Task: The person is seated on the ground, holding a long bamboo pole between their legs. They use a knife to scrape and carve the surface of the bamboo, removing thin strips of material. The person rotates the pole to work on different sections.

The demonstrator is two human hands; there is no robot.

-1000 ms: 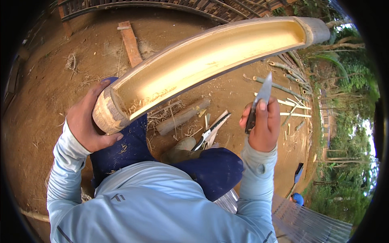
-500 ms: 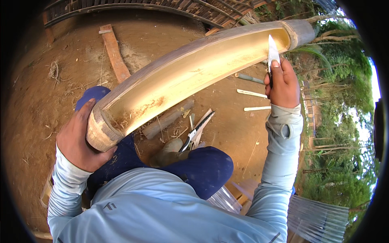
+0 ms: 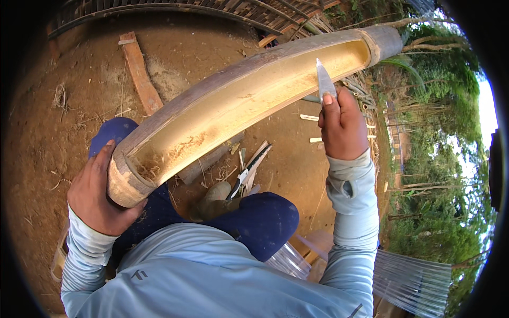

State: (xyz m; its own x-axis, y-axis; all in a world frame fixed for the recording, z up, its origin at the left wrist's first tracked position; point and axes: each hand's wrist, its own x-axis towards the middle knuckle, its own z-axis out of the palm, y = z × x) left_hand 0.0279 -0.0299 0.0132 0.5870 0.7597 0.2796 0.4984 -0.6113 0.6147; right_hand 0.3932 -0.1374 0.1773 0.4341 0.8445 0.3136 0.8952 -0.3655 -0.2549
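A thick bamboo pole (image 3: 212, 79) with one side cut open lengthwise slants from my lower left to the far right. Its pale hollow holds fibrous shavings near the close end. My left hand (image 3: 93, 193) is wrapped round that close end, thumb beneath and fingers along the side. In my right hand (image 3: 343, 124) is a knife (image 3: 324, 79), its blade pointing up and away over the pole's open edge, thumb pressed on the blade's base. The knife's handle is hidden in my fist.
A saw (image 3: 248, 172) with a white and black handle lies by my boot (image 3: 216, 196) beside split wood. A reddish plank (image 3: 140, 74) rests on the dirt ahead. Slatted bamboo (image 3: 175, 8) stands at the back; clear corrugated sheeting (image 3: 413, 283) is at lower right.
My right hand with the knife has moved left and toward me along the pole's open edge. My left hand keeps its hold, and the whole view has shifted slightly.
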